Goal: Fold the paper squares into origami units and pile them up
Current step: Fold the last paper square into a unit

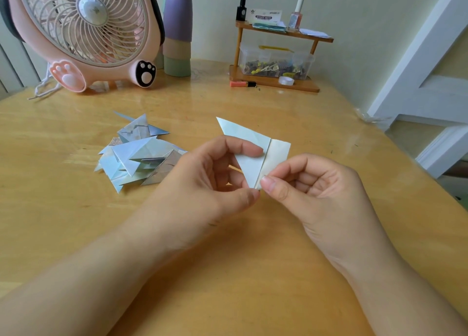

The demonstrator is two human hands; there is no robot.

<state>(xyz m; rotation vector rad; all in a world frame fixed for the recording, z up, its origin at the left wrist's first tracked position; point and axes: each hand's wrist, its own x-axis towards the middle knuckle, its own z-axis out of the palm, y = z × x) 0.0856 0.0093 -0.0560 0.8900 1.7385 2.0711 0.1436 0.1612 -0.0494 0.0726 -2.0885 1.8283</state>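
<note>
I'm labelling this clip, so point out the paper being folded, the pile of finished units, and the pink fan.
paper point(249, 135) head view, upper flap
pile point(136, 155) head view, top unit
pink fan point(67, 76) head view, paw foot

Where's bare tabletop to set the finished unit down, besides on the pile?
Bare wood lies right of the right hand, toward the table edge, and between the paper in hand and the wooden rack. Crowded: the folded pile left of the left hand, and the fan behind.
</note>
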